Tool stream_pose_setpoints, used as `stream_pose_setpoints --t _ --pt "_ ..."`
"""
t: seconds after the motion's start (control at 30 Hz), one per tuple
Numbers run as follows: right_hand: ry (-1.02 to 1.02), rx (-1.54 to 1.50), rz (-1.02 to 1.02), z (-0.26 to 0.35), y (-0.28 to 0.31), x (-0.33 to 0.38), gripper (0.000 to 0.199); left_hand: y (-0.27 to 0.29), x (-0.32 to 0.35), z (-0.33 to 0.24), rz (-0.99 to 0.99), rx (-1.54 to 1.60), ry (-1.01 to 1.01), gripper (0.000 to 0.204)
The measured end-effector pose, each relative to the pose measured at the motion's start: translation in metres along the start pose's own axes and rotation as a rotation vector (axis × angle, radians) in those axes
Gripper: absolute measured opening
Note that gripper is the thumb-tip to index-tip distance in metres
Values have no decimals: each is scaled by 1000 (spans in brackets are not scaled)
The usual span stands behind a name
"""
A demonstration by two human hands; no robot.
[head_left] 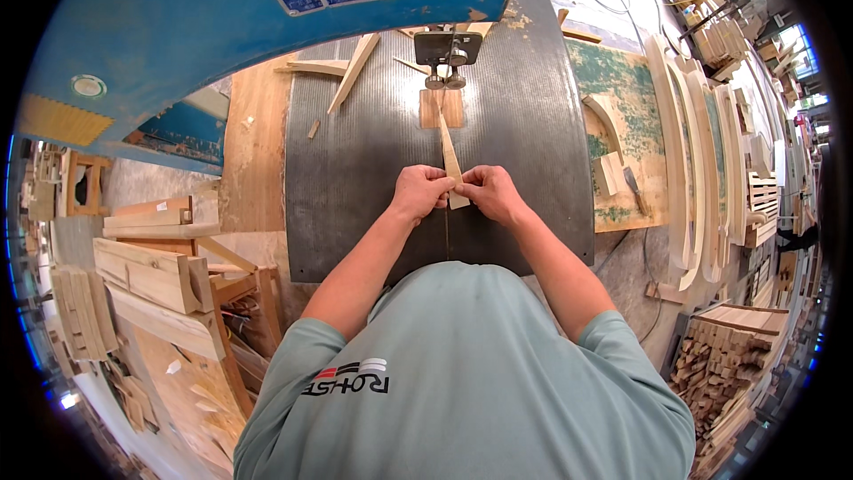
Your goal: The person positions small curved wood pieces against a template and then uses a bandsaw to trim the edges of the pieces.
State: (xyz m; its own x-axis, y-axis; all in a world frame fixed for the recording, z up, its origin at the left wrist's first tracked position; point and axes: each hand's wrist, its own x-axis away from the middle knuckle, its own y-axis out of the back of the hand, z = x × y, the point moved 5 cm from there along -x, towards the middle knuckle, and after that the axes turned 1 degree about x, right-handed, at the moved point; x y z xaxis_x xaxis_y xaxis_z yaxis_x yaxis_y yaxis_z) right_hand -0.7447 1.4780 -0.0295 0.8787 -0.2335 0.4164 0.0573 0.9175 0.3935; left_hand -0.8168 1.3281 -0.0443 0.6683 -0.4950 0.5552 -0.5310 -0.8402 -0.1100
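A narrow, tapering wooden strip (450,153) lies on the dark ribbed metal table (524,116) of a band saw. Its thin tip points away from me and reaches the wooden insert (429,110) under the saw's blade guide (447,57). At the strip's wider near end, my left hand (421,194) pinches it from the left. From the other side my right hand (494,194) grips the same end, fingertips close to the left ones. The blade itself is too thin to make out clearly.
The saw's blue housing (178,27) arches over the upper left. Wooden offcuts (355,71) lie at the table's far left. To the right, a worn green board (613,80) carries a curved wooden piece and a brush-like tool (636,191). Timber beams (147,271) are stacked at left.
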Motion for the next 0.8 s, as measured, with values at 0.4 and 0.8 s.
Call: stream_pose_setpoints --t 0.4,0.8 --pt "3 26 -2 5 2 -1 25 2 -7 1 9 -46 34 17" --pt "3 14 -8 0 1 -3 24 4 -13 4 -13 -51 29 17"
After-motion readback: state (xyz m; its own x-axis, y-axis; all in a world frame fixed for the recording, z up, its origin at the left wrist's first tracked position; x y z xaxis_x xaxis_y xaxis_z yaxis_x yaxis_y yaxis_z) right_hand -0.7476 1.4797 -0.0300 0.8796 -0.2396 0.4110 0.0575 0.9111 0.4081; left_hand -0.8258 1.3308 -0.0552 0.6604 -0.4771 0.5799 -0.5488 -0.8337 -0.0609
